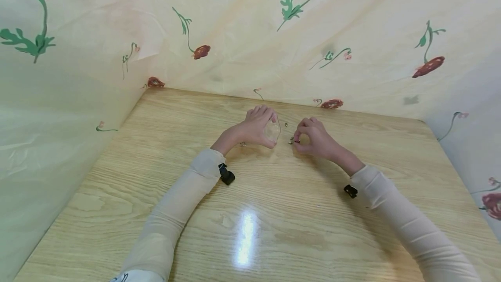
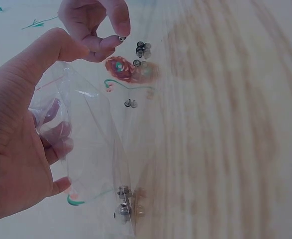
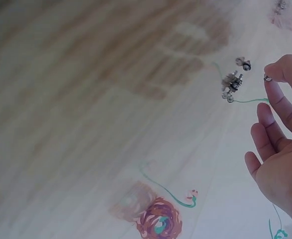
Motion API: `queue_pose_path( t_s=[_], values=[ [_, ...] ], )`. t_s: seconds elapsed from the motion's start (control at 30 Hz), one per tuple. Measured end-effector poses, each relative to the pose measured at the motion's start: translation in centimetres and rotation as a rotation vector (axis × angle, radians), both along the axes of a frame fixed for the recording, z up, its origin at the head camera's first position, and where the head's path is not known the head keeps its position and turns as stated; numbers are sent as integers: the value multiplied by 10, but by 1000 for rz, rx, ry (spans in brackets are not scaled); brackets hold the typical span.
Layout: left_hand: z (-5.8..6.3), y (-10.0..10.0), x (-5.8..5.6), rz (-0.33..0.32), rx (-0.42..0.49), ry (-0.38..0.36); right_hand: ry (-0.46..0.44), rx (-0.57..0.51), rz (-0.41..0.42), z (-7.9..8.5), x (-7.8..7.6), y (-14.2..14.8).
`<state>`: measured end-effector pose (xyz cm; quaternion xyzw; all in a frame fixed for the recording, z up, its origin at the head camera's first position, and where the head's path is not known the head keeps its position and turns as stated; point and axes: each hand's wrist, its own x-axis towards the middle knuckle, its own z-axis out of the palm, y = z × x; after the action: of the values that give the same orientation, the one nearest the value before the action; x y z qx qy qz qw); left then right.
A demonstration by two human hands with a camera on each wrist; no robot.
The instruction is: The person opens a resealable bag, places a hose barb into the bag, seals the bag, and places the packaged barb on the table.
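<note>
My left hand [image 1: 254,127] grips a clear plastic bag [image 2: 93,132] at its upper part, thumb on one side and fingers seen through the film. A few shiny metal pieces [image 2: 123,209] lie at the bag's low end. To the right, my right hand [image 1: 318,140] pinches one small metal piece [image 3: 268,78] between thumb and forefinger, other fingers loosely bent. That piece looks like a little screw or stud, too small to tell. Just beside those fingertips, several loose metal pieces [image 3: 232,82] sit clustered on the table, and another piece [image 2: 130,103] lies apart, nearer the bag.
The wood-grain table [image 1: 274,203] is glossy and reflects a light. A flower-printed sheet [image 1: 242,25] rises along its back and both sides, close behind the hands. Black buckles [image 1: 227,174] hang at both sleeve cuffs.
</note>
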<state>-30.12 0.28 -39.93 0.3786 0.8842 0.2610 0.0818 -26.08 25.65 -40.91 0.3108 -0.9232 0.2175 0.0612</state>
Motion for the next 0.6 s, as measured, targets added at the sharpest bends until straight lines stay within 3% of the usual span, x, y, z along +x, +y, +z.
queue_pose_path(
  t_s=[0.33, 0.6],
  values=[
    [-1, 0, -1, 1, 5, 5, 76, -89, 19, 2, -3, -5],
    [-1, 0, -2, 3, 10, 5, 44, -138, 9, 7, -6, -10]
  ],
)
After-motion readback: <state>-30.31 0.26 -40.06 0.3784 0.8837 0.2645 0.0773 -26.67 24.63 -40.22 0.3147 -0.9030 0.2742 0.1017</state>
